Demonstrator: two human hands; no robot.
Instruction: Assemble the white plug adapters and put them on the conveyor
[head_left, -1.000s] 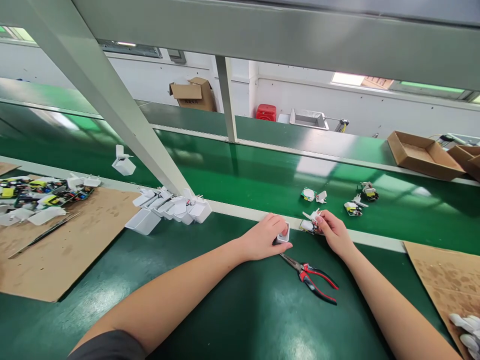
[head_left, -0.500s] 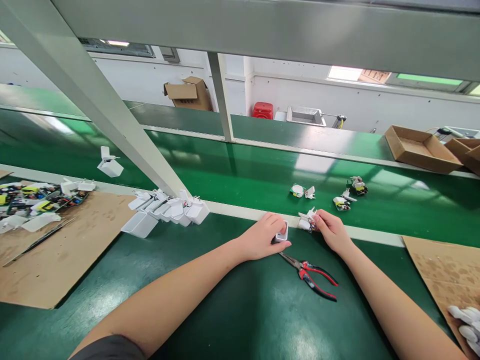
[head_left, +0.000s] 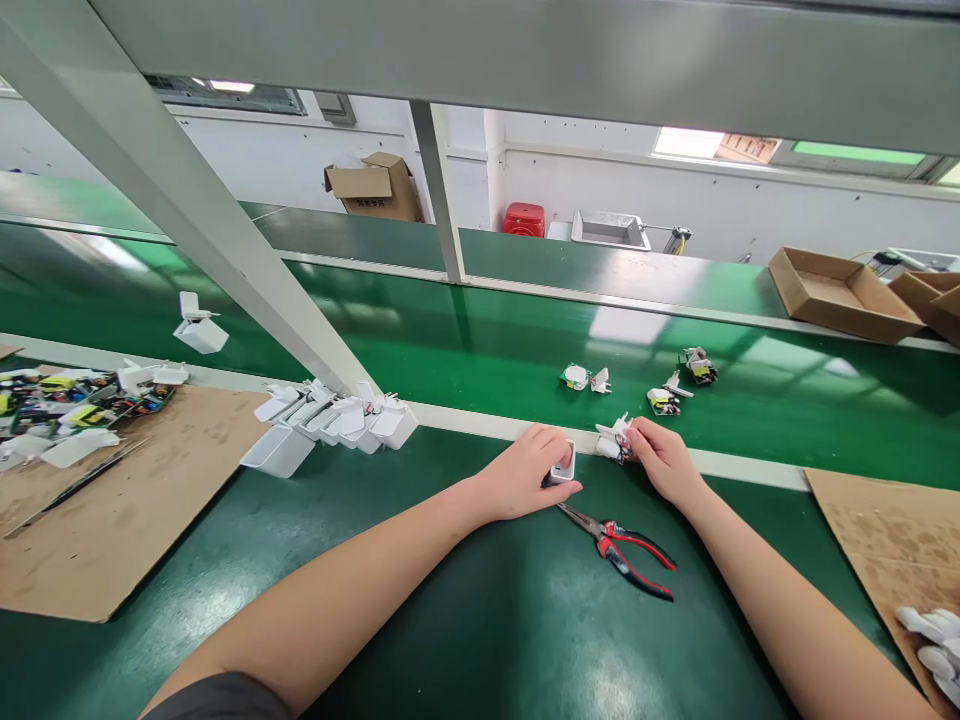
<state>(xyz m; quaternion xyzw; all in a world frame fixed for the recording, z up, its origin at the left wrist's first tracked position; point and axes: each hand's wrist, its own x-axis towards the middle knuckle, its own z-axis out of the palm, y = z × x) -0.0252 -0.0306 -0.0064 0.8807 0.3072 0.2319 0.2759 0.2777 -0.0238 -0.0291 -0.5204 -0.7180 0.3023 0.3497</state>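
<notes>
My left hand (head_left: 529,474) is closed around a small white charger housing (head_left: 564,468), its open end facing right. In the fingers of my right hand (head_left: 665,458) is a charger circuit board assembly (head_left: 615,440) with white plastic parts, held by its right side near the pale belt edge. A narrow gap separates the board from the housing. Just below both hands lie long-nose pliers (head_left: 619,545) with red and black handles, touched by neither hand. A row of white charger housings (head_left: 341,420) stands on the table left of my left hand.
Beyond the table runs a green conveyor belt (head_left: 480,350) bearing loose circuit boards (head_left: 664,400) and a white housing (head_left: 201,330). Cardboard on the left (head_left: 150,520) holds boards and tweezers (head_left: 75,487). Another cardboard sheet (head_left: 877,540) lies right. A slanted metal post (head_left: 225,240) rises at left.
The boards and the white housing on the belt have shifted left. Both hands stay nearly still, holding the same parts.
</notes>
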